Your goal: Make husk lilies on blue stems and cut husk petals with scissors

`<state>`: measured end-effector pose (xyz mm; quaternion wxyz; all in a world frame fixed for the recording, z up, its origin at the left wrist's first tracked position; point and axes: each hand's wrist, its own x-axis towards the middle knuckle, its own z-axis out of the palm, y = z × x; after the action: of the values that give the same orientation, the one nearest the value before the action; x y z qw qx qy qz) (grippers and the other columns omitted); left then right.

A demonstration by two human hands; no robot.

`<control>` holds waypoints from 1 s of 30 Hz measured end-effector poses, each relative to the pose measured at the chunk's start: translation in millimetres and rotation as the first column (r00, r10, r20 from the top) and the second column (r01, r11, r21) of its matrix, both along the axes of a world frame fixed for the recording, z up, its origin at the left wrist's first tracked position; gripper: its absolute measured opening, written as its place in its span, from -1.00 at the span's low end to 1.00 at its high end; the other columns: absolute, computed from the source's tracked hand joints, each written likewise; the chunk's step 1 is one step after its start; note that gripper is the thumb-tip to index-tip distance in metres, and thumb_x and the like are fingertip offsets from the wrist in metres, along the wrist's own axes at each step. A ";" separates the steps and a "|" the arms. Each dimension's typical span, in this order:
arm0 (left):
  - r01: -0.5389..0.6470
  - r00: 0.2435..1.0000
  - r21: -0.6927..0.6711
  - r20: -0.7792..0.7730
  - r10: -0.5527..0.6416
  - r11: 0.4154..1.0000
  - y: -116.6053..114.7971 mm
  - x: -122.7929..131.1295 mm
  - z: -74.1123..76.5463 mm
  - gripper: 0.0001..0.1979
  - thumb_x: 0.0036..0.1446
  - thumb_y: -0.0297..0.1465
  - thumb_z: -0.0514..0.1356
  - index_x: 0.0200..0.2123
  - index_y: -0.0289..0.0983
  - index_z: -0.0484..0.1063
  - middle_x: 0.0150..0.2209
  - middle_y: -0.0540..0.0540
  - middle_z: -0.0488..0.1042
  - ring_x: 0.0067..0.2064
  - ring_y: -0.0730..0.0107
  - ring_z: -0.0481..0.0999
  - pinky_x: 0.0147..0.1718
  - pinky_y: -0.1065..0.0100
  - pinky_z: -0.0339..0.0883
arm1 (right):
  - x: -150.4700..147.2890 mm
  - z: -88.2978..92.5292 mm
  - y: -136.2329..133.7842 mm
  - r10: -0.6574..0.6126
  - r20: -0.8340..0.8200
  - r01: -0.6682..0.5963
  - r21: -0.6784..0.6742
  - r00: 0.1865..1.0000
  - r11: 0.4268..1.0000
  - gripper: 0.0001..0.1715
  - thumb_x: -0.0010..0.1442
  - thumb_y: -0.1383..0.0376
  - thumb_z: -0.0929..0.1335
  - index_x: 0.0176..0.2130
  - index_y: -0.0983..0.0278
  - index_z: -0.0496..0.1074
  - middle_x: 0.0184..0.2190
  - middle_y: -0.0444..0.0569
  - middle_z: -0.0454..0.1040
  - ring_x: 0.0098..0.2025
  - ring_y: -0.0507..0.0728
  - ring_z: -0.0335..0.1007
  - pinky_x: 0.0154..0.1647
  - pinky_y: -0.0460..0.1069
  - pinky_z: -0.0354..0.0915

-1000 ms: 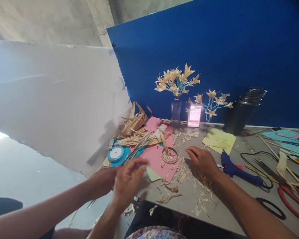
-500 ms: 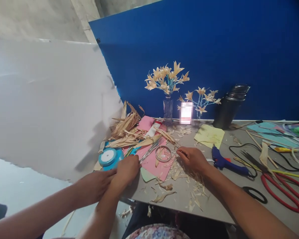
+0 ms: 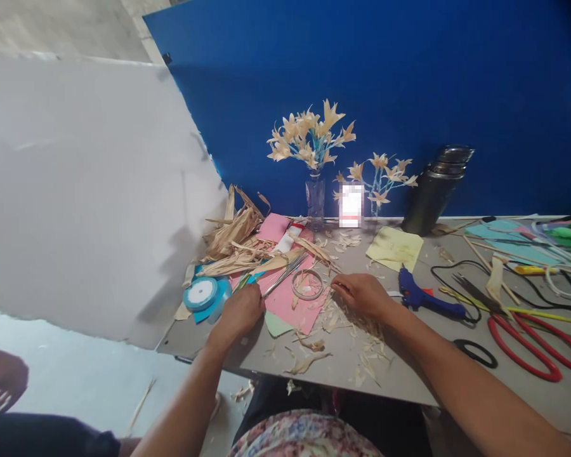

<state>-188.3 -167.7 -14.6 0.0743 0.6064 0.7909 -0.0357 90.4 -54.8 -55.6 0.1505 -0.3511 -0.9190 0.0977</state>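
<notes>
My left hand (image 3: 240, 311) is closed near the table's left front, gripping the near end of a bundle of thin metal wires (image 3: 285, 274) that lies across a pink paper sheet (image 3: 290, 303). A blue ribbon roll (image 3: 201, 294) sits just left of this hand. Palm down among dried husk scraps (image 3: 342, 317) rests my right hand (image 3: 364, 294), its fingers curled; what they pinch, if anything, is hidden. A clear tape ring (image 3: 307, 284) lies between my two hands. Another person's hand (image 3: 0, 381) is low at the far left, away from the table.
A pile of dried husks (image 3: 233, 238) lies at the back left. Husk flowers stand in a glass vase (image 3: 315, 200) before the blue board. A blue glue gun (image 3: 423, 298), red scissors (image 3: 528, 346), a dark flask (image 3: 433, 190) and yellow paper (image 3: 394, 247) lie to the right. A white board (image 3: 76, 190) leans on the left.
The other person's hand, earlier beside my left hand, has pulled back to the lower left. My left hand has closed on the wire bundle. My right hand has stayed put.
</notes>
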 end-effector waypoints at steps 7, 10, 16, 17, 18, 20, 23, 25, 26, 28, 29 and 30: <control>0.037 0.999 0.116 0.016 -0.039 0.993 9.2 0.6 14.2 -0.73 0.17 -0.25 0.14 -0.16 -0.32 0.35 -0.09 -0.25 0.47 -0.06 0.11 0.46 -0.25 0.27 0.25 | -0.1 -3.7 1.3 0.008 0.020 -0.008 -0.011 1.000 1.000 -0.80 0.38 0.26 0.30 -0.16 0.23 0.52 -0.31 -0.02 0.59 -0.28 0.16 0.48 -0.36 -0.05 0.05; 0.063 0.998 0.074 -0.032 -0.061 0.995 18.5 -2.8 8.6 -0.78 0.19 -0.28 0.13 -0.21 -0.32 0.40 -0.09 -0.26 0.45 -0.07 0.13 0.47 -0.24 0.29 0.27 | -0.7 -3.8 1.1 0.012 0.037 -0.011 -0.024 0.999 1.000 -0.79 0.39 0.25 0.30 -0.16 0.22 0.53 -0.29 -0.03 0.60 -0.27 0.17 0.49 -0.36 -0.05 0.05; 0.041 0.987 0.078 -0.158 -0.028 0.996 25.0 4.7 -8.8 -0.71 0.22 -0.59 -0.06 -0.15 -0.44 0.44 -0.11 -0.40 0.46 -0.07 0.03 0.50 -0.17 0.19 0.28 | -0.3 0.1 0.3 0.014 0.042 -0.013 -0.038 0.999 0.999 -0.78 0.41 0.25 0.29 -0.18 0.22 0.52 -0.30 -0.03 0.60 -0.26 0.17 0.50 -0.33 -0.05 0.07; 0.039 0.984 0.089 -0.177 -0.022 0.995 24.3 7.9 -9.6 -0.68 0.21 -0.62 -0.09 -0.14 -0.46 0.43 -0.10 -0.42 0.46 -0.05 -0.01 0.49 -0.15 0.17 0.27 | -0.2 0.6 0.1 0.017 0.037 -0.015 -0.040 0.999 0.999 -0.78 0.41 0.25 0.29 -0.18 0.22 0.52 -0.29 -0.04 0.61 -0.26 0.17 0.50 -0.33 -0.05 0.07; 0.036 0.981 0.098 -0.192 -0.017 0.995 23.4 10.8 -9.5 -0.66 0.21 -0.63 -0.11 -0.12 -0.47 0.42 -0.10 -0.44 0.46 -0.03 -0.04 0.48 -0.13 0.15 0.27 | -0.1 0.9 0.0 0.020 0.031 -0.019 -0.042 0.999 0.999 -0.79 0.41 0.25 0.29 -0.18 0.22 0.52 -0.29 -0.04 0.61 -0.25 0.17 0.50 -0.32 -0.05 0.08; 0.031 0.977 0.114 -0.213 -0.006 0.993 21.9 14.2 -7.5 -0.65 0.21 -0.64 -0.13 -0.10 -0.47 0.40 -0.12 -0.44 0.47 -0.02 -0.06 0.49 -0.12 0.13 0.27 | -0.1 1.2 -0.1 0.027 0.020 -0.026 -0.046 0.999 0.999 -0.79 0.41 0.26 0.28 -0.18 0.21 0.52 -0.28 -0.06 0.61 -0.25 0.16 0.50 -0.31 -0.05 0.08; -0.013 0.984 0.115 -0.177 0.034 0.993 21.4 10.4 -3.7 -0.67 0.21 -0.65 -0.11 -0.05 -0.42 0.32 -0.18 -0.37 0.52 -0.09 0.00 0.54 -0.16 0.16 0.27 | -0.4 1.2 0.0 0.036 0.018 -0.035 -0.051 0.999 0.998 -0.79 0.41 0.26 0.28 -0.18 0.21 0.52 -0.29 -0.06 0.60 -0.26 0.16 0.50 -0.32 -0.05 0.09; -0.061 0.996 0.136 -0.062 0.070 0.989 23.2 2.6 -3.3 -0.70 0.22 -0.61 -0.09 -0.02 -0.36 0.27 -0.22 -0.29 0.54 -0.18 0.08 0.57 -0.23 0.23 0.27 | -0.7 1.2 0.2 0.040 0.019 -0.039 -0.053 0.999 0.998 -0.77 0.41 0.27 0.27 -0.19 0.22 0.51 -0.30 -0.06 0.60 -0.26 0.15 0.50 -0.32 -0.05 0.10; -0.078 0.997 0.164 0.012 0.077 0.983 24.7 -2.3 -3.6 -0.73 0.24 -0.57 -0.08 -0.03 -0.32 0.26 -0.23 -0.26 0.55 -0.21 0.12 0.57 -0.26 0.26 0.26 | -0.8 1.1 0.4 0.040 0.019 -0.039 -0.053 0.999 0.998 -0.77 0.42 0.26 0.27 -0.19 0.22 0.51 -0.30 -0.06 0.60 -0.26 0.15 0.50 -0.32 -0.05 0.10; -0.083 0.990 0.241 0.133 0.052 0.967 28.5 -12.4 -4.1 -0.78 0.29 -0.47 -0.10 -0.08 -0.27 0.28 -0.22 -0.23 0.55 -0.20 0.16 0.56 -0.28 0.28 0.26 | -0.7 0.4 1.2 0.037 0.019 -0.036 -0.049 0.999 0.998 -0.76 0.42 0.26 0.26 -0.19 0.23 0.51 -0.31 -0.06 0.59 -0.26 0.16 0.49 -0.32 -0.04 0.10; -0.074 0.985 0.277 0.167 0.028 0.958 30.5 -17.2 -3.6 -0.77 0.31 -0.43 -0.11 -0.12 -0.25 0.30 -0.20 -0.22 0.55 -0.17 0.16 0.55 -0.26 0.28 0.27 | -0.5 -0.3 1.8 0.034 0.019 -0.033 -0.048 0.999 0.998 -0.76 0.42 0.26 0.26 -0.19 0.23 0.51 -0.31 -0.05 0.59 -0.26 0.16 0.49 -0.32 -0.04 0.10; -0.061 0.982 0.302 0.187 0.004 0.951 32.3 -21.7 -2.3 -0.76 0.31 -0.40 -0.12 -0.15 -0.25 0.33 -0.17 -0.22 0.55 -0.13 0.16 0.54 -0.22 0.28 0.27 | -0.2 -1.2 2.4 0.031 0.019 -0.030 -0.050 0.999 0.998 -0.76 0.41 0.26 0.26 -0.19 0.23 0.52 -0.31 -0.05 0.59 -0.27 0.16 0.49 -0.32 -0.04 0.10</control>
<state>-210.0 -135.4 -16.9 0.0525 0.5982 0.7864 0.1449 90.2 -52.4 -56.9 0.1313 -0.3416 -0.9230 0.1192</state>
